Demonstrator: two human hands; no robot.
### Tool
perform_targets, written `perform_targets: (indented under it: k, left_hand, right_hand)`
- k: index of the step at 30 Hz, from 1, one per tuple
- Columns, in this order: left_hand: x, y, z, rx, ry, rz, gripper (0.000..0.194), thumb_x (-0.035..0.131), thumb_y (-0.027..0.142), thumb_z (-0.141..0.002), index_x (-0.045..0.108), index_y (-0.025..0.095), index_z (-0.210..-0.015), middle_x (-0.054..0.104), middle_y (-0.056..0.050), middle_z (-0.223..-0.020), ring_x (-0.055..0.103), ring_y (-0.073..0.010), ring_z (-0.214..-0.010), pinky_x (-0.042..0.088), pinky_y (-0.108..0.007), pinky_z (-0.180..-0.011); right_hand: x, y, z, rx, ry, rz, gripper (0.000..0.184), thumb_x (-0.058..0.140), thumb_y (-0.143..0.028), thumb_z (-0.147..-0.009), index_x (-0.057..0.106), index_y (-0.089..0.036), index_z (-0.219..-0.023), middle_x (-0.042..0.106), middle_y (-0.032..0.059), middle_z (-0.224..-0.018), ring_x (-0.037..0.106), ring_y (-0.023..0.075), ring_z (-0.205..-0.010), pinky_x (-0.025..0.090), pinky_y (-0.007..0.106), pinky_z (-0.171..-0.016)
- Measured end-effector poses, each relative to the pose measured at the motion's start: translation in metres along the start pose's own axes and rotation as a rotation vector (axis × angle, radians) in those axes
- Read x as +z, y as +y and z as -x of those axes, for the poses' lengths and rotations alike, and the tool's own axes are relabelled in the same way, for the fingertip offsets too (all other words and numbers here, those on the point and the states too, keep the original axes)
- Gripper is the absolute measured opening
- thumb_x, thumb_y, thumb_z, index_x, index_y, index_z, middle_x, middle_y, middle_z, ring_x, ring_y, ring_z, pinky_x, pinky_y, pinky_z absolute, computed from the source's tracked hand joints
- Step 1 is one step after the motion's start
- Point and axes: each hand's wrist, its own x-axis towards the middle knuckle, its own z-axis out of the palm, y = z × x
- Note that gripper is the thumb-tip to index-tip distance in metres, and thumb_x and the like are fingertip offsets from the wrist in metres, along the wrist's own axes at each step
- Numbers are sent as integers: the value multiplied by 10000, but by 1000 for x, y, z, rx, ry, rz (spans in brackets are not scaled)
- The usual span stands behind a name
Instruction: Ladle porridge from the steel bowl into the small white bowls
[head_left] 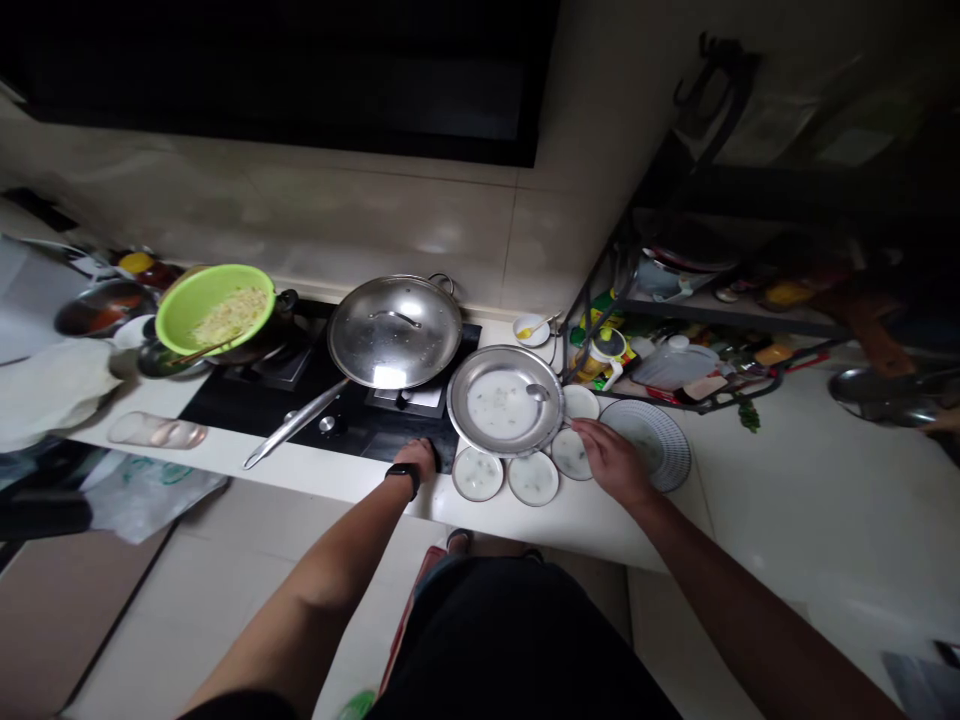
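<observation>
My left hand (418,458), with a black watch on the wrist, rests on the front edge of the black stove (352,425); its fingers are curled down out of sight. My right hand (611,457) reaches over a small white dish (568,452), fingers bent at its rim beside the large steel plate (504,400). That plate holds white liquid and a spoon (537,391). Two more small white dishes (478,473) lie in front of it. A lidded steel pan (395,331) sits on the stove.
A green bowl (216,305) of pale food stands over a pot at the left burner. A striped plate (660,440) lies right of my hand. A wire rack (675,350) with bottles and containers fills the right counter. A small bowl (531,328) sits behind the steel plate.
</observation>
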Motion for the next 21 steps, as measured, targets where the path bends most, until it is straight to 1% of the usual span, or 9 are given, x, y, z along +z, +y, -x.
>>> perform_targets:
  k: [3, 5, 8, 11, 13, 15, 17, 19, 21]
  left_hand:
    - [-2, 1, 2, -4, -4, -4, 426, 582, 247, -911, 662, 71, -1291, 731, -272, -1216, 728, -331, -1164, 550, -388, -1005]
    - [-4, 3, 3, -14, -26, -26, 427, 540, 204, -931, 657, 56, -1314, 715, -290, -1265, 722, -344, -1188, 546, -404, -1016]
    - [-5, 5, 4, -10, -48, -40, 447, 524, 170, -937, 642, 21, -1342, 692, -312, -1317, 702, -364, -1238, 538, -418, -1034]
    - [-5, 2, 3, -24, -39, 7, 427, 573, 176, -912, 663, 45, -1308, 710, -296, -1294, 707, -360, -1226, 541, -408, -1021]
    - [-5, -1, 2, -14, -25, 77, 352, 584, 177, -911, 695, 84, -1231, 739, -263, -1242, 723, -336, -1192, 546, -387, -1007]
    - [-7, -1, 1, 29, 4, 201, 258, 568, 170, -930, 711, 117, -1138, 765, -223, -1182, 737, -296, -1151, 550, -361, -998]
    - [-10, 5, 1, 70, 48, 415, 204, 542, 176, -963, 697, 139, -1090, 780, -176, -1129, 751, -246, -1076, 564, -332, -964]
    - [-14, 16, 0, 43, 66, 747, 213, 487, 216, -1017, 656, 163, -1135, 786, -119, -1065, 761, -190, -916, 593, -292, -832]
    - [-16, 31, -3, 8, 51, 1021, 204, 473, 272, -1048, 626, 174, -1140, 777, -84, -988, 751, -167, -823, 592, -265, -724]
  right_hand:
    - [22, 1, -14, 103, 6, -91, 300, 570, -464, -970, 793, -274, -1035, 819, 102, -1190, 751, 302, -1165, 570, 472, -1088]
    - [32, 4, -17, 238, 56, -180, 299, 612, -515, -943, 779, -273, -1002, 838, 103, -1080, 778, 310, -1088, 594, 478, -1045]
    - [41, 12, -13, 486, 162, -389, 336, 665, -559, -919, 742, -243, -1006, 833, 93, -873, 816, 305, -892, 649, 483, -922]
    - [46, 19, -9, 690, 243, -653, 317, 770, -518, -867, 708, -218, -950, 802, 77, -754, 821, 289, -764, 678, 470, -838]
    - [47, 23, -7, 769, 275, -803, 302, 841, -466, -824, 693, -212, -893, 790, 74, -731, 821, 284, -729, 689, 461, -814]
    - [47, 26, -5, 801, 289, -899, 308, 882, -432, -796, 688, -204, -870, 791, 82, -743, 825, 287, -730, 696, 456, -805]
    - [44, 26, -2, 803, 301, -942, 322, 899, -423, -783, 695, -196, -884, 798, 92, -761, 830, 294, -755, 699, 453, -808]
    - [39, 24, 0, 783, 319, -947, 353, 913, -436, -772, 707, -187, -912, 800, 98, -763, 834, 302, -780, 698, 455, -821]
    - [31, 21, 2, 749, 342, -938, 403, 933, -462, -750, 718, -177, -936, 800, 101, -763, 836, 311, -796, 696, 464, -840]
